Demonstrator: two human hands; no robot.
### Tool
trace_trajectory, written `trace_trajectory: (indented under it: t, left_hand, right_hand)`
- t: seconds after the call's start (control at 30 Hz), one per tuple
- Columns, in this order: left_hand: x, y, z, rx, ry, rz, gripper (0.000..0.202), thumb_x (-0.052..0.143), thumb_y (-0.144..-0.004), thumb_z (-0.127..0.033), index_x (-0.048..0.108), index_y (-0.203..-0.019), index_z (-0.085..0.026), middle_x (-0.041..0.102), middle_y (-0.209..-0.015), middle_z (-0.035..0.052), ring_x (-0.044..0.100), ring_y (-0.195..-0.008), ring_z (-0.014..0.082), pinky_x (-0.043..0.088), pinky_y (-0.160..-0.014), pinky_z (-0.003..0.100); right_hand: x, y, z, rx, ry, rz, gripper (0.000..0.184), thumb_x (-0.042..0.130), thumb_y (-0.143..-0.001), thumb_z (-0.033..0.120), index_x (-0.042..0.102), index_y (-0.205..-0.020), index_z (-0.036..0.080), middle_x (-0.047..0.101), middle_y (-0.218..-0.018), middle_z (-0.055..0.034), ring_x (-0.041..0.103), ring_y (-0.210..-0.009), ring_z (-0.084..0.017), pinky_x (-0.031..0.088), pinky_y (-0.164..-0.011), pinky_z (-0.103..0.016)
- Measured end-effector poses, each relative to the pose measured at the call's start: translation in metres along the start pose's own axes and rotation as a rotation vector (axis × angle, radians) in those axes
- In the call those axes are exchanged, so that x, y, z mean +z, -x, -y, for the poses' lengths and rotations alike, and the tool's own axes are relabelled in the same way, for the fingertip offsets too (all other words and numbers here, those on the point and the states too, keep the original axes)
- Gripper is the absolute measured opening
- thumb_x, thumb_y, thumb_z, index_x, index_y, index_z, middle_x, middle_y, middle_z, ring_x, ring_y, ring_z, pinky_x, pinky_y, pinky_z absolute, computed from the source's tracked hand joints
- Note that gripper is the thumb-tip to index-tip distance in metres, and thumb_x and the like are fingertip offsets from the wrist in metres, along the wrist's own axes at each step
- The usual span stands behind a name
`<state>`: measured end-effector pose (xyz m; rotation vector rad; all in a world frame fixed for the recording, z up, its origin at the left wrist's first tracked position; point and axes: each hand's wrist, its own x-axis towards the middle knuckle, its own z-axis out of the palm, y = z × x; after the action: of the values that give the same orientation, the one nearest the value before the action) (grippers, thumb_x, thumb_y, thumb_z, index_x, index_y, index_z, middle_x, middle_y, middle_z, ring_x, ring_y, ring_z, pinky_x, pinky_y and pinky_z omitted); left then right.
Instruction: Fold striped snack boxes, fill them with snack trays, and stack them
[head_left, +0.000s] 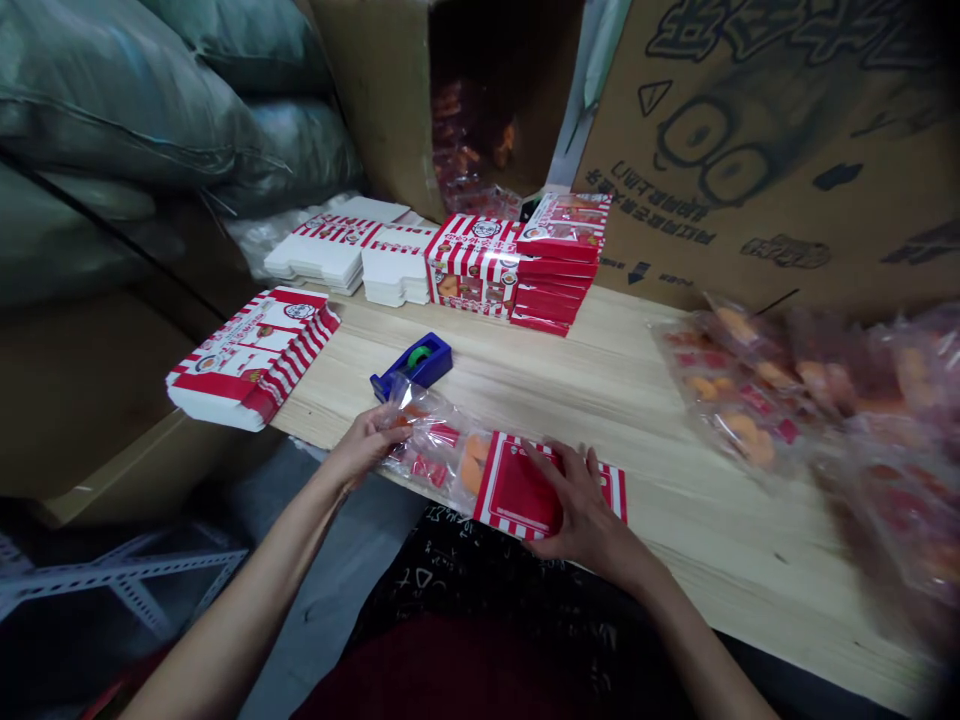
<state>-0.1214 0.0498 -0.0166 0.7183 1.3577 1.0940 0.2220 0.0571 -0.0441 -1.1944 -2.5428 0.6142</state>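
Note:
A clear plastic packet [429, 440] with orange and red pieces inside lies along the front edge of the table. My left hand [367, 440] pinches its left end between thumb and fingers. The packet's right end meets a flat red-and-white striped box [517, 488]; whether it is inside or under the box I cannot tell. My right hand [581, 500] grips this box, fingers across its top and thumb at the near edge. Just beyond my left hand stands a blue tape dispenser [414, 366] with a green core.
Flat striped boxes [255, 350] are stacked at the left. More white and striped boxes [330, 245] and filled boxes [559, 265] line the back. Several clear packets [742, 400] lie at the right. Large cardboard cartons [750, 150] stand behind, with stuffed sacks [150, 100] at far left.

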Motion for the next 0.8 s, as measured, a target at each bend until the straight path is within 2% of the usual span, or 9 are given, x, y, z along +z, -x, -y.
trace_trajectory:
  t: [0.1, 0.2, 0.33, 0.37, 0.43, 0.5, 0.6, 0.7, 0.8]
  left_hand:
    - [0.011, 0.004, 0.003, 0.007, 0.039, 0.003, 0.059, 0.09, -0.066, -0.03, 0.069, -0.12, -0.017, 0.079, -0.105, 0.0066, 0.071, -0.081, 0.0193, 0.055, -0.069, 0.026]
    - [0.032, 0.009, 0.01, 0.027, 0.024, 0.055, 0.064, 0.088, -0.07, -0.034, 0.064, -0.127, -0.018, 0.077, -0.11, 0.0083, 0.072, -0.086, 0.0207, 0.056, -0.074, 0.028]
    - [0.062, 0.018, 0.013, 0.106, -0.174, 0.145, 0.069, 0.08, -0.081, -0.04, 0.053, -0.14, -0.019, 0.074, -0.114, 0.01, 0.071, -0.086, 0.0219, 0.056, -0.068, 0.029]
    - [0.067, 0.02, 0.011, 0.144, -0.254, 0.133, 0.074, 0.079, -0.082, -0.042, 0.048, -0.145, -0.02, 0.072, -0.116, 0.0111, 0.071, -0.086, 0.0223, 0.057, -0.068, 0.03]
    - [0.072, 0.025, 0.004, 0.25, -0.389, 0.037, 0.083, 0.077, -0.084, -0.045, 0.04, -0.153, -0.021, 0.069, -0.121, 0.0134, 0.07, -0.087, 0.0231, 0.058, -0.067, 0.032]
    - [0.074, 0.029, -0.004, 0.37, -0.474, -0.054, 0.072, 0.072, -0.088, -0.047, 0.046, -0.15, -0.021, 0.068, -0.124, 0.0139, 0.071, -0.09, 0.0237, 0.06, -0.069, 0.033]
    - [0.081, 0.036, -0.014, 0.547, -0.546, -0.096, 0.039, 0.064, -0.095, -0.041, 0.067, -0.129, -0.021, 0.071, -0.121, 0.0102, 0.071, -0.1, 0.0237, 0.06, -0.084, 0.035]
    - [0.098, 0.045, -0.019, 0.651, -0.555, -0.061, 0.029, 0.065, -0.096, -0.035, 0.073, -0.122, -0.023, 0.074, -0.122, 0.0069, 0.071, -0.107, 0.0218, 0.057, -0.094, 0.035]
    - [0.119, 0.052, -0.019, 0.669, -0.561, 0.04, 0.029, 0.063, -0.098, -0.03, 0.073, -0.124, -0.024, 0.075, -0.119, 0.0062, 0.072, -0.105, 0.0198, 0.058, -0.092, 0.033]
  right_hand:
    - [-0.001, 0.008, 0.004, 0.066, -0.03, -0.041, 0.119, 0.085, -0.066, 0.032, 0.017, -0.163, 0.038, 0.035, -0.154, -0.0156, 0.034, -0.148, -0.047, 0.004, -0.123, -0.074]
    - [-0.001, 0.014, 0.013, 0.105, -0.036, -0.103, 0.118, 0.087, -0.065, 0.032, 0.02, -0.162, 0.039, 0.034, -0.154, -0.0146, 0.033, -0.148, -0.048, 0.005, -0.123, -0.076]
    - [-0.001, 0.02, 0.025, 0.094, -0.035, -0.173, 0.123, 0.089, -0.062, 0.03, 0.018, -0.162, 0.04, 0.032, -0.155, -0.0144, 0.034, -0.146, -0.048, 0.005, -0.123, -0.076]
    - [-0.001, 0.022, 0.028, 0.104, -0.031, -0.197, 0.124, 0.089, -0.062, 0.03, 0.017, -0.162, 0.04, 0.032, -0.154, -0.0143, 0.035, -0.146, -0.047, 0.005, -0.123, -0.076]
    - [-0.001, 0.026, 0.033, 0.14, -0.017, -0.261, 0.124, 0.088, -0.063, 0.029, 0.014, -0.162, 0.041, 0.032, -0.153, -0.0146, 0.036, -0.145, -0.047, 0.006, -0.122, -0.077]
    - [-0.001, 0.032, 0.039, 0.185, -0.002, -0.329, 0.124, 0.088, -0.064, 0.03, 0.013, -0.163, 0.04, 0.031, -0.152, -0.0151, 0.037, -0.144, -0.047, 0.006, -0.121, -0.078]
    - [-0.003, 0.038, 0.047, 0.23, 0.017, -0.418, 0.122, 0.088, -0.063, 0.03, 0.016, -0.162, 0.039, 0.03, -0.151, -0.015, 0.038, -0.142, -0.047, 0.007, -0.12, -0.08]
    - [-0.006, 0.043, 0.054, 0.252, 0.021, -0.493, 0.122, 0.088, -0.061, 0.027, 0.019, -0.162, 0.039, 0.032, -0.15, -0.0142, 0.04, -0.14, -0.046, 0.009, -0.121, -0.079]
    - [-0.008, 0.048, 0.055, 0.272, 0.019, -0.552, 0.122, 0.087, -0.062, 0.026, 0.018, -0.162, 0.038, 0.034, -0.149, -0.0136, 0.041, -0.139, -0.045, 0.01, -0.121, -0.078]
